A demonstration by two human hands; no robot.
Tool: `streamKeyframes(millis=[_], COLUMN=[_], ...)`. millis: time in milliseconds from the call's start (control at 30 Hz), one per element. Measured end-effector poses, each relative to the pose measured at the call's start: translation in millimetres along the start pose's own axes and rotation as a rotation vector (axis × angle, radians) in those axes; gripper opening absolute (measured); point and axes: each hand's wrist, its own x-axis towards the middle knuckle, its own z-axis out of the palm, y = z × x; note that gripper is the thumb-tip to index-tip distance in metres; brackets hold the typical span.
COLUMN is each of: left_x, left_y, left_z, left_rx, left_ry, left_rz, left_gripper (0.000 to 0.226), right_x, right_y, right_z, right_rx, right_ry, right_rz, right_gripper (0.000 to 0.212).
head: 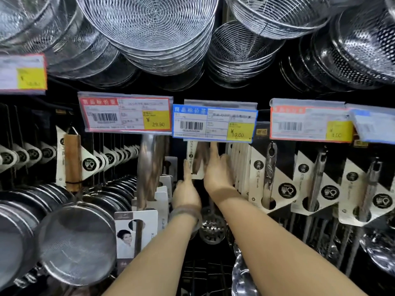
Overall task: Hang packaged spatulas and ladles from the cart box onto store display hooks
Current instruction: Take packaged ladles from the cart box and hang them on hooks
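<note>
Both hands are reaching up beneath the blue price tag (214, 122). The left hand (186, 192) is pointing its forefinger against a carded ladle (197, 160); the right hand (218, 171), at its 3 o'clock, is pressing straight fingers on the card.

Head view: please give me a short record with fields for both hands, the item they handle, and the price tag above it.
left hand: raised under the blue tag, index finger pointing up, touching the packaged utensil
right hand: fingers stretched up against the packaged utensil's card
packaged utensil: white card packaging, hangs under the blue tag; its perforated metal head shows below the wrists
blue price tag: directly above the hands, reads 10.00
wristband: on the left wrist
cart box: not in view
</note>
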Motion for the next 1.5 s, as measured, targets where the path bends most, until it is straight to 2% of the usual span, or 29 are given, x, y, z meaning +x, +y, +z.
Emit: streamKeyframes(millis=[200, 300, 367, 433, 533, 700, 800, 900, 1100, 1233, 1367, 1500], left_x=[-10.0, -37.7, -64.4, -90.4, -125.9, -183.0, -221.7, -256.9, -336.6, -407.3, -481.7, -546.4], left_y=[12.1, 11.4, 9.0, 4.5, -8.7, -7.3, 15.3, 42.0, 104.9, 155.7, 216.5, 275.3], left_z=[-9.3, -12.5, -18.0, -22.9, -28.8, -15.1, 5.8, 32.4, 108.1, 172.3, 233.7, 286.8], left_rx=[0.101, 0.138, 0.116, -0.004, 0.165, 0.316, 0.316, 0.34, 0.38, 0.405, 0.426, 0.431], left_ry=[-0.148, -0.178, -0.232, -0.24, -0.197, -0.248, -0.311, -0.407, -0.601, -0.702, -0.764, -0.827], left_rz=[-0.053, -0.033, 0.062, 0.113, 0.258, 0.54, 0.676, 0.716, 0.819, 0.893, 0.934, 0.967], left_gripper=[0.083, 0.067, 0.054, 0.062, 0.08, 0.076, 0.073, 0.076, 0.077, 0.079, 0.071, 0.076], right_x=[-11.5, -36.8, -64.1, -97.4, -149.1, -223.2, -251.2, -274.0, -329.5, -378.7, -425.5, -472.6], right_y=[-5.5, -14.6, -18.1, -13.9, 11.1, 76.0, 110.6, 142.0, 215.8, 280.2, 345.3, 402.0], right_z=[-12.2, -20.1, -28.6, -41.0, -62.0, -89.4, -110.4, -135.9, -206.7, -277.5, -357.8, -424.3], right_rx=[-0.048, -0.052, -0.046, -0.034, -0.084, -0.386, -0.52, -0.591, -0.684, -0.729, -0.758, -0.819], right_ry=[-0.148, -0.253, -0.292, -0.27, -0.252, -0.278, -0.316, -0.331, -0.331, -0.317, -0.34, -0.298], right_rz=[0.05, 0.086, 0.028, -0.078, -0.135, -0.001, 0.119, 0.213, 0.388, 0.528, 0.666, 0.77], right_gripper=[0.091, 0.08, 0.072, 0.067, 0.069, 0.074, 0.077, 0.071, 0.073, 0.073, 0.068, 0.066])
